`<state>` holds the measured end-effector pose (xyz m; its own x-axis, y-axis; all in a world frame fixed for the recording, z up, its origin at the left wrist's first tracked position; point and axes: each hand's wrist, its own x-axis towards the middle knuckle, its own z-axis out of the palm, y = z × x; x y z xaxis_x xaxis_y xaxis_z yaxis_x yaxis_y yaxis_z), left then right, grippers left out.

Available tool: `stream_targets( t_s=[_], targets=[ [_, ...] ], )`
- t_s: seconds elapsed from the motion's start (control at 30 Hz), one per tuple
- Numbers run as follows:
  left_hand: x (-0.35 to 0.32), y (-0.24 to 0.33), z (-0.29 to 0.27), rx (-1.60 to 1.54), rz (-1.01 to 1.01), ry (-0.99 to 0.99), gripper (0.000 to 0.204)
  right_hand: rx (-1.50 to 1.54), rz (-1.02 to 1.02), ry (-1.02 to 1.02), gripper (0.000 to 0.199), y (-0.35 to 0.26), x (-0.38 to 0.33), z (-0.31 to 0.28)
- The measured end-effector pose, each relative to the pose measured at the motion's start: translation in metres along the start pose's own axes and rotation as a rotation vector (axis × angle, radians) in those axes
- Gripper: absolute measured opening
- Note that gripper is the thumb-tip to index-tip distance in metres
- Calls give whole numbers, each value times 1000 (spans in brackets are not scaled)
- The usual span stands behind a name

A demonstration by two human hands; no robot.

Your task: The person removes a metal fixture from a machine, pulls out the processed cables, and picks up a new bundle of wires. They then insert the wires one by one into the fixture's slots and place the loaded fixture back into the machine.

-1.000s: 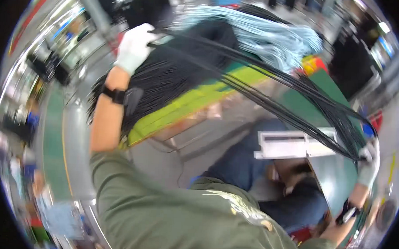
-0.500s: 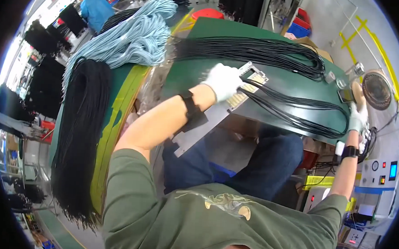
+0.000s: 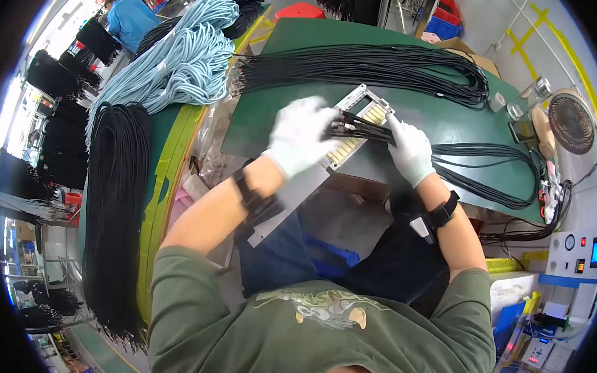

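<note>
Both gloved hands seat black cable ends into the slotted fixture at bench edge.
Left hand [image 3: 299, 136] fingers closed on cable ends [image 3: 346, 126]; right hand [image 3: 410, 150] pinches cables [image 3: 486, 155] at 3 o'clock of fixture [image 3: 358, 126]; feed straight, one slot each.

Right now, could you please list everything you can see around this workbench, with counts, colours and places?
Green workbench: one, centre.
Black cable bundle: one, looped on the bench's far side.
Black cable ends: a few, gripped over the jig.
Grey metal jig with yellow slots: one, bench front.
Light-blue cable bundle: one, left.
Hanging black cable bundle: one, far left.
Round fan: one, right.
Left hand: white glove, on the cable ends.
Right hand: white glove, holding the cables.
</note>
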<state>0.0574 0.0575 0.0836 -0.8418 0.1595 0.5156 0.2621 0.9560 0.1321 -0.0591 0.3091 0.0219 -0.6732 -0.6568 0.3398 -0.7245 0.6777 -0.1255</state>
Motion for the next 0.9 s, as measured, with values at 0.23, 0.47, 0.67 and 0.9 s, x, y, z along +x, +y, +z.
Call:
stream_targets(
  t_s=[0.23,0.47,0.67,0.9],
  targets=[
    [-91,-24,-20,-26,-419,-375,38,57,-29,67,60,0,1,-3],
    [-95,25,-12,-143,-616,-351,49,119,-47,89,57,7,2,-14],
    [-113,42,-2,-294,-759,-333,63,259,-103,-87,53,1,8,-24],
    [-92,12,-19,-293,-588,-112,40,837,214,-416,40,11,42,-18]
  ],
)
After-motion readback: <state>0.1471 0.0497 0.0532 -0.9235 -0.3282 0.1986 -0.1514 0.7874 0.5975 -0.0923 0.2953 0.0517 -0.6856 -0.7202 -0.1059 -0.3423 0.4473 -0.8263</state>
